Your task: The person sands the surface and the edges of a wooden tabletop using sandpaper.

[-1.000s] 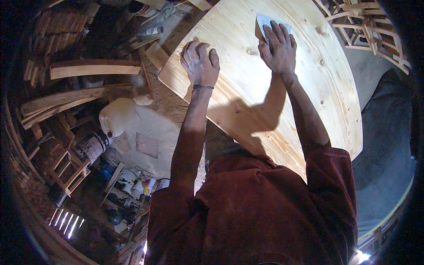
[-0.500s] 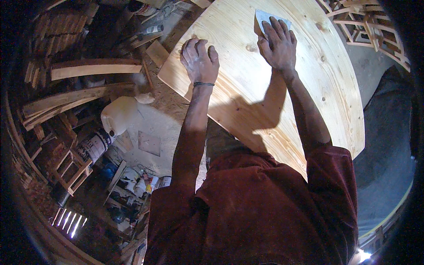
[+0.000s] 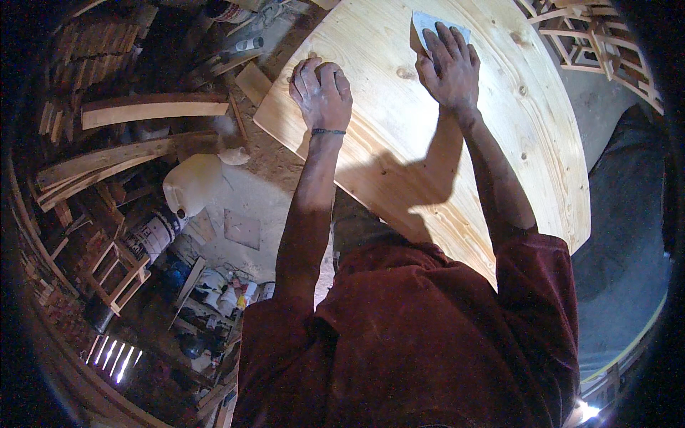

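Shirt: dark red cloth, nearest, at 5 o'clock from the middle of the view.
Tabletop: pale, knotted wood with a curved rim, reaching out toward 1 o'clock.
Left hand: at 12 o'clock, over the tabletop's left part, dark band at the wrist.
Left grip: fingers half curled; the palm is hidden, so I cannot tell whether it has hold of anything.
Right hand: at 1 o'clock, farther in from the rim.
Right grip: fingers nearly straight, laid over the sheet rather than closed round it.
Sheet: pale blue-white, on the tabletop at 1 o'clock, partly beneath the right fingers.
Container: whitish, beyond the tabletop at 9 o'clock.
Boards: stacked lengths at 10 o'clock.
Frames: slender wooden pieces, at 2 o'clock.
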Tool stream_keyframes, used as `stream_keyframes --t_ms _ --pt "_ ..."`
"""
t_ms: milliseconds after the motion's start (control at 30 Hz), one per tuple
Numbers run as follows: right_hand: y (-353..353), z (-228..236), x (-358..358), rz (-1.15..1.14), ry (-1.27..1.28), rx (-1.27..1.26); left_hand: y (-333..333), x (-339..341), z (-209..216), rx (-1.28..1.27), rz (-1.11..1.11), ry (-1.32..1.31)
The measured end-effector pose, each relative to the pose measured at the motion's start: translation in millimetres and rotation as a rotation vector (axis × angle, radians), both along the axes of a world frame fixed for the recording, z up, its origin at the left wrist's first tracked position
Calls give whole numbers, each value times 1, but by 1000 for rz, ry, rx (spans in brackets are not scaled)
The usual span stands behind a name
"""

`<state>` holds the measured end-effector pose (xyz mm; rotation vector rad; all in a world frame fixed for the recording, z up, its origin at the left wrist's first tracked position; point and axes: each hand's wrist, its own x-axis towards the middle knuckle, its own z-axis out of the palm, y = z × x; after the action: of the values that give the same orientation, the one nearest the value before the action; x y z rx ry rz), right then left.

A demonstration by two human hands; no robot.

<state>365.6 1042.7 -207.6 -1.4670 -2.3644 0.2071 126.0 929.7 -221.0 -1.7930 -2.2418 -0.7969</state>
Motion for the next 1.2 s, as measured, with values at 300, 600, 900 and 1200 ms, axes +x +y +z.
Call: stream_keyframes --t_ms 300,600,900,1200 --pt "0 -1 0 -2 18 50 1 2 2 -5 29 -5" --pt "2 -5 0 1 14 51 1 0 -2 -4 32 -38" --pt "0 -3 2 5 9 66 0 2 -5 -39 36 -47" --pt "0 -3 6 13 -3 -18 -22 -19 7 -230 -24 51"
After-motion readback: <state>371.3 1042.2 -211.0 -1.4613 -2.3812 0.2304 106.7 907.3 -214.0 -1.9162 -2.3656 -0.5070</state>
